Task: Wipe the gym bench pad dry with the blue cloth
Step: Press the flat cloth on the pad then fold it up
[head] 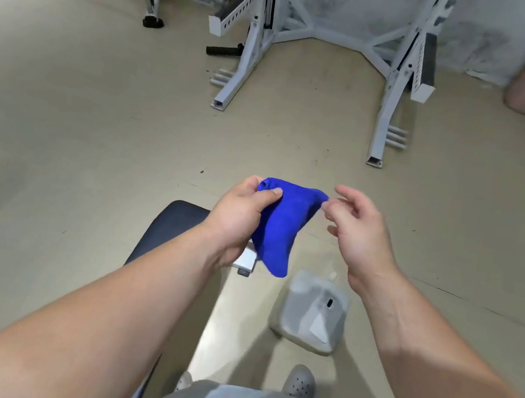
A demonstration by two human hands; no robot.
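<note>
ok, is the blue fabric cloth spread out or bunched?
Bunched: the blue fabric cloth hangs crumpled, left hand gripping one top corner, right hand pinching the other.

cloth (278,229) hanging over the floor (91,135)
left hand (237,215) and right hand (359,236) are holding it at the bench pad (173,222) end; a block (311,311) is lying right of the pad, a rack (386,115) standing behind.
</note>
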